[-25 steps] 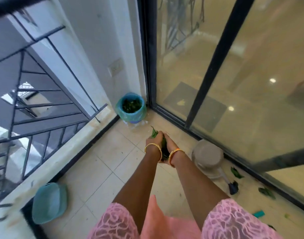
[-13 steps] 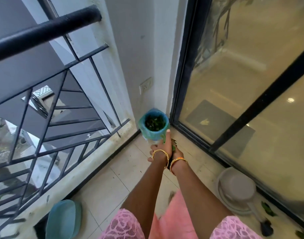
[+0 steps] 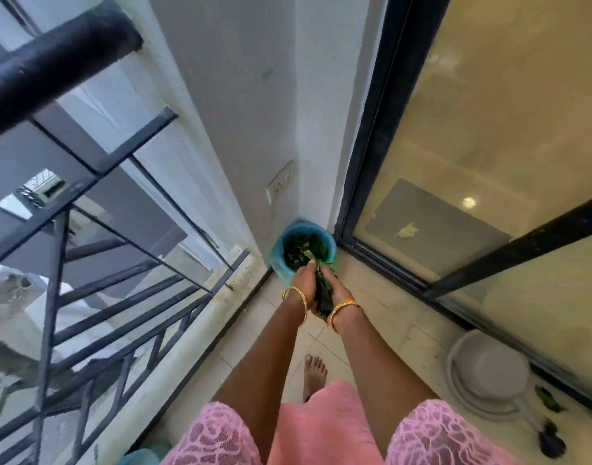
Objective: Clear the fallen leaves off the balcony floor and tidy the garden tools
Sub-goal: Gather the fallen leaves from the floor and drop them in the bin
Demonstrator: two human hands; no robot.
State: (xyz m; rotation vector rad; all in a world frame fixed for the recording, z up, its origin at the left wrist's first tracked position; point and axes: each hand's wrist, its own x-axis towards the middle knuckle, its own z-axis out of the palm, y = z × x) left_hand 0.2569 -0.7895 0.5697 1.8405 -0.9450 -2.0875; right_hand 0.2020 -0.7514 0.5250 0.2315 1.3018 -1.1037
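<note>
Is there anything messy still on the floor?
Yes. A green leaf still lies on the floor by the glass door, right of the grey basin. Both hands hold the leaves just short of the blue bin.

Landmark: blue-teal bucket [image 3: 303,250] in the corner. Inside it, dark green leaves [image 3: 304,251]. Just in front of its rim, both hands hold a dark green leaf bundle [image 3: 323,290]; gold bangles [image 3: 296,297] at the wrists. Nearer than the bucket: pink lace-patterned sleeves [image 3: 217,434], cream floor tiles [image 3: 381,313]. Left of it: black railing [image 3: 59,58]. Right: black door frame [image 3: 371,129], grey-white basin [image 3: 489,370]. White wall [image 3: 240,95] behind.
</note>
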